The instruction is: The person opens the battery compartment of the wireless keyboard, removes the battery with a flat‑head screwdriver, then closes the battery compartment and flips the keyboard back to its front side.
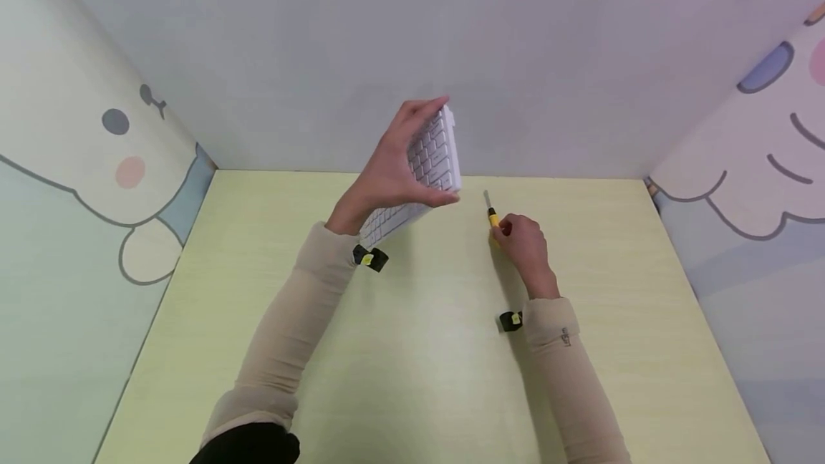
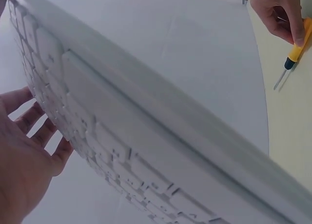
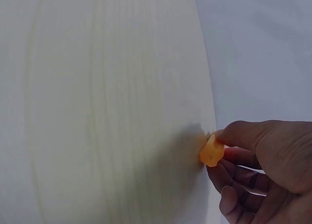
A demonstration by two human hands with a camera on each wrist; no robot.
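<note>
The white keyboard (image 1: 433,156) is being held up off the pale green table (image 1: 419,349), tilted on edge near the back wall, and the left hand (image 1: 393,163) is gripping it with fingers over the top edge and thumb underneath; its lower end is hiding behind that wrist. Off to the right, the right hand (image 1: 523,243) is pinching a yellow-handled screwdriver (image 1: 492,212) low over the table, though the wrist cam is only catching the handle's butt end, so the shaft's cut off there
</note>
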